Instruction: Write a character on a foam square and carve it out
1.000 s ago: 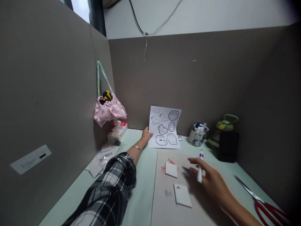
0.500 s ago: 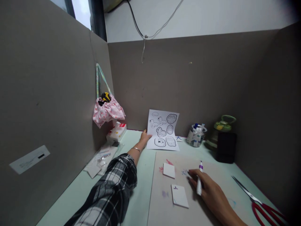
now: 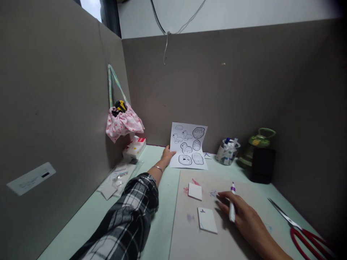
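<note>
My left hand (image 3: pixel 167 154), arm stretched out in a plaid sleeve, holds the lower left edge of a white sheet (image 3: pixel 189 146) printed with black outline drawings; the sheet leans against the back partition. My right hand (image 3: pixel 241 213) rests on a grey mat (image 3: pixel 244 187) and grips a white marker with a purple end (image 3: pixel 232 206). Two small white cards (image 3: pixel 195 191) (image 3: pixel 207 220) lie on the mat just left of that hand, with pink and purple ink smudges beside them.
Red-handled scissors (image 3: pixel 300 233) lie at the right. At the back right stand a cup of pens (image 3: pixel 228 151), a green bottle (image 3: pixel 257 142) and a black box (image 3: pixel 262 166). A pink pouch (image 3: pixel 123 122) hangs on the left partition above a tissue pack (image 3: pixel 134 147) and plastic packets (image 3: pixel 116 178).
My right hand with the marker came down and back onto the mat, right of the white cards. My left hand has stayed on the sheet.
</note>
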{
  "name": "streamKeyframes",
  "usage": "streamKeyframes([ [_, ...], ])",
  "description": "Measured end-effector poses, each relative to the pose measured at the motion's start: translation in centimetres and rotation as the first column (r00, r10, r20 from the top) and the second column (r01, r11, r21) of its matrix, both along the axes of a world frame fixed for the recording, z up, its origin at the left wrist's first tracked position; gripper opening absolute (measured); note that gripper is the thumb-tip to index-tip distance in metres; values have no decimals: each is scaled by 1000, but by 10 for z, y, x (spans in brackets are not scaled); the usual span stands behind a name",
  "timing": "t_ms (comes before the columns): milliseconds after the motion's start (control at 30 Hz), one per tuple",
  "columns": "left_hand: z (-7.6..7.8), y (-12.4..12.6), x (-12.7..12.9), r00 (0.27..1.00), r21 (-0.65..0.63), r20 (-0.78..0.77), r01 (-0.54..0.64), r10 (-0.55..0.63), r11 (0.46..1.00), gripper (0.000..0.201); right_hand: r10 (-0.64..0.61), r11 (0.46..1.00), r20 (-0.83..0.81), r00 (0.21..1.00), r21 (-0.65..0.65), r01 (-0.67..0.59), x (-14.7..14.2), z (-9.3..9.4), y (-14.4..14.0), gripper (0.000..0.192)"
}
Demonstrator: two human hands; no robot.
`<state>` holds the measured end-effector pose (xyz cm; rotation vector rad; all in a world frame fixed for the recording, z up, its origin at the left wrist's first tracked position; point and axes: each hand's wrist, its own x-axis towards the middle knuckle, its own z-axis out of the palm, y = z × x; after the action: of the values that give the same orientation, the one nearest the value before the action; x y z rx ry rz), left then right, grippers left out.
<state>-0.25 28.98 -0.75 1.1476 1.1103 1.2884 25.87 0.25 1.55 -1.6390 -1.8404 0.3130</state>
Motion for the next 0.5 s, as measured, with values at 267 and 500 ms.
streamKeyframes([
  [267,-5,5,-1,1000,20,-10,-22,22,1000,35,101,989,76,992,-112,-92,4,-3,-33,59],
  [500,6,-5,-2,998,29,-49,-42,43,999,34,125,978,143,982,-184,-98,-10,-6,-50,65],
])
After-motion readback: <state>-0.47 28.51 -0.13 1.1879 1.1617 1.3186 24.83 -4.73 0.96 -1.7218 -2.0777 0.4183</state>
